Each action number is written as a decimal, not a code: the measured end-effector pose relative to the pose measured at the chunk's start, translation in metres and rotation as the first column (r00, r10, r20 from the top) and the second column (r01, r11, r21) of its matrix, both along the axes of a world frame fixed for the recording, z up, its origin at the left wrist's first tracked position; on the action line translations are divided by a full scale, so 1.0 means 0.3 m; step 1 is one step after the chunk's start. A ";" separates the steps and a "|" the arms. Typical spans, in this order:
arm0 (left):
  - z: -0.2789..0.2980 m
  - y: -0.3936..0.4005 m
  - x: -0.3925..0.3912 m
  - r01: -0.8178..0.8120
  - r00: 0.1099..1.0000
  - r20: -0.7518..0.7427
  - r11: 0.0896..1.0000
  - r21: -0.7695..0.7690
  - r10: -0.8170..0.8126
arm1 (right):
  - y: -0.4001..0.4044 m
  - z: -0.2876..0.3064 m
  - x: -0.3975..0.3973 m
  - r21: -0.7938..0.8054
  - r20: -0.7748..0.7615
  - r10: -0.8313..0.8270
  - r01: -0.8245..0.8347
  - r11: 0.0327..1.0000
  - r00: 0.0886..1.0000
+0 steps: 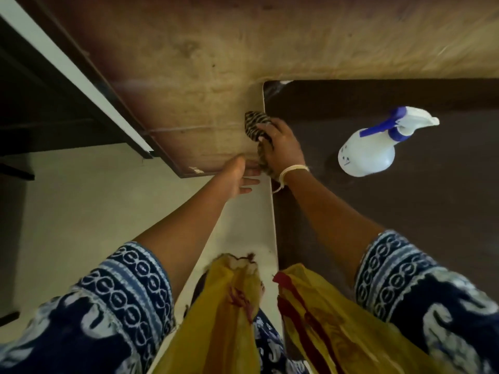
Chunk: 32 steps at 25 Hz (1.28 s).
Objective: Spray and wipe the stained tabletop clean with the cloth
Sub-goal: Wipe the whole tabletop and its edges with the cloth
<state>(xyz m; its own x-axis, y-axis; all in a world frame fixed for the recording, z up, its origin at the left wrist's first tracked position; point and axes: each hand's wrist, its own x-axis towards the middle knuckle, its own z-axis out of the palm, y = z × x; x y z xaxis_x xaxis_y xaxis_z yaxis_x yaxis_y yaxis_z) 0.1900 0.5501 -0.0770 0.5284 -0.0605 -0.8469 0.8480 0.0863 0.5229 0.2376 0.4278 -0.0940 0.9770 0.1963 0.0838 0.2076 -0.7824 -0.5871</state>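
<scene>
Where the dark tabletop point(405, 238) meets its pale left edge, the striped cloth point(255, 121) lies bunched under the right hand point(283, 149), whose fingers point(263, 128) curl over it. Soft and limp, it likely handles best gathered in the palm. Left hand point(239, 176) open beside the edge, fingers straight; spray bottle point(370, 152) stands apart.

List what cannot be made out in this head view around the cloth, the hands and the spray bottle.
- Cloth: head view, its middle is hidden under the right hand.
- Left hand: its palm faces away, so anything under it is unseen.
- Spray bottle: marks on its side are too small to read.
- Tabletop: dark and blurred, so stains cannot be told.
</scene>
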 end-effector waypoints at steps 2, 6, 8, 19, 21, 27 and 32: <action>0.009 0.012 0.072 0.065 0.998 0.020 0.998 -0.021 -0.065 | -0.003 0.016 0.143 -0.033 0.102 -0.070 0.074 0.997 0.992; -0.013 0.013 0.181 0.131 0.988 0.077 0.991 0.001 -0.131 | -0.040 0.036 0.390 -0.155 0.018 -0.407 0.405 0.901 0.913; -0.030 0.008 0.218 0.122 0.988 0.102 0.992 -0.031 -0.118 | -0.035 0.015 0.447 -0.307 -0.098 -0.471 0.423 0.852 0.877; -0.041 -0.059 0.306 0.004 0.999 0.049 0.998 -0.068 -0.001 | -0.037 -0.007 0.449 -0.500 0.036 0.493 -0.412 0.762 0.869; -0.035 -0.058 0.316 0.047 0.999 0.022 0.998 -0.041 -0.046 | -0.041 -0.005 0.469 -0.532 0.070 0.441 -0.341 0.775 0.895; -0.031 -0.045 0.302 0.094 0.996 0.012 0.995 -0.027 -0.094 | -0.001 -0.009 0.506 -0.443 0.050 0.163 -0.124 0.888 0.985; -0.037 -0.032 0.263 0.010 0.999 0.034 0.994 -0.108 -0.006 | 0.019 -0.008 0.481 -0.437 0.083 0.063 -0.020 0.899 0.995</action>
